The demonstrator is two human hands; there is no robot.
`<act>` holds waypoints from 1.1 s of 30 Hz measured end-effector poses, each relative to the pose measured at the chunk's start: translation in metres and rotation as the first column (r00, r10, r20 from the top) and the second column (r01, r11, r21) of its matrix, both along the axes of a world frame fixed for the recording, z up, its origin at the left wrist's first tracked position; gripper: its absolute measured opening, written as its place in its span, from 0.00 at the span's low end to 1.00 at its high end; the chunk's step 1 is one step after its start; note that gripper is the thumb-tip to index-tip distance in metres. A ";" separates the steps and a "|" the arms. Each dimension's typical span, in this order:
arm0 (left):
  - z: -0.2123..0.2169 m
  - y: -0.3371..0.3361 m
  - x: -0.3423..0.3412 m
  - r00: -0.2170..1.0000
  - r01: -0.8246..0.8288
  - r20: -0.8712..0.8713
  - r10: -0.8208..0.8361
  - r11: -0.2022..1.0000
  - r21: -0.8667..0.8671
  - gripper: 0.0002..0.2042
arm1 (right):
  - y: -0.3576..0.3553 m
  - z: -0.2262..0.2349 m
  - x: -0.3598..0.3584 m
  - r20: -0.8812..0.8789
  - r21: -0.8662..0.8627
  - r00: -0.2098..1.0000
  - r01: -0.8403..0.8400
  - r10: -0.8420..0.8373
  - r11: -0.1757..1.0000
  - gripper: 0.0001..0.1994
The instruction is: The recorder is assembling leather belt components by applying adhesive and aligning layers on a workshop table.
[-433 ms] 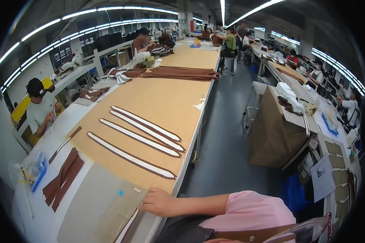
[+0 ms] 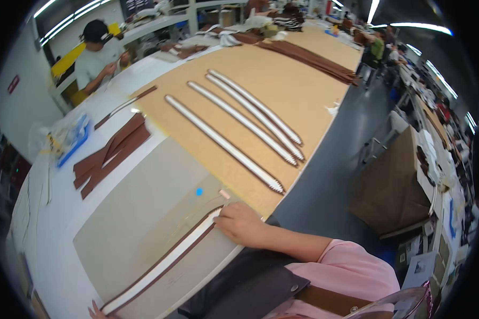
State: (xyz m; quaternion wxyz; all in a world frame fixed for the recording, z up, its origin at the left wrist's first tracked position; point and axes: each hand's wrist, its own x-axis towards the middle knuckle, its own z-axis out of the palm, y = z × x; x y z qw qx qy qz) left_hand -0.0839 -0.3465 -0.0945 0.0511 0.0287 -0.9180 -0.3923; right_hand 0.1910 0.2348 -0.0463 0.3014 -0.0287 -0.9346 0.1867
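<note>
A long leather strip, white with dark brown edges [image 2: 162,260], lies slantwise over the grey mat [image 2: 127,223] in front of me. At its far end my right hand [image 2: 243,223] is closed, fingers and thumb pinching the tip. Only a few fingers of my left hand [image 2: 95,311] show at the lower edge, beside the strip's near end; the picture's edge cuts off the rest, so their grip is hidden. Beyond the mat, several similar strips [image 2: 223,143] with notched ends lie side by side on the tan board [image 2: 191,159].
Brown leather pieces [image 2: 112,151], a thin brown strip [image 2: 125,108] and a blue tray with plastic bags [image 2: 73,141] lie left. A brown stack [image 2: 308,59] crosses the board farther off. Across the table a person [image 2: 98,61] works. A large brown box [image 2: 394,186] stands across the aisle.
The view has turned and tilted toward the mat. More of the strip under my right hand now shows, lying across the mat. Fingers of my left hand have come into view.
</note>
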 end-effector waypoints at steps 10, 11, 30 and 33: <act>0.025 0.071 0.052 0.941 -0.002 -0.298 -0.163 0.875 -0.484 0.31 | -0.006 0.009 -0.004 0.035 0.070 0.996 0.078 -0.081 0.994 0.17; 0.025 0.075 0.053 0.941 0.003 -0.296 -0.164 0.879 -0.476 0.31 | -0.007 0.007 -0.002 0.036 0.067 0.993 0.111 -0.114 0.992 0.17; 0.035 0.090 0.057 0.956 0.044 -0.227 -0.188 0.854 -0.519 0.25 | -0.005 0.010 -0.001 0.078 0.108 0.976 0.195 -0.204 0.975 0.20; 0.034 0.090 0.057 0.957 0.035 -0.224 -0.182 0.844 -0.534 0.25 | -0.006 0.010 0.001 0.106 0.055 0.974 0.194 -0.199 0.979 0.19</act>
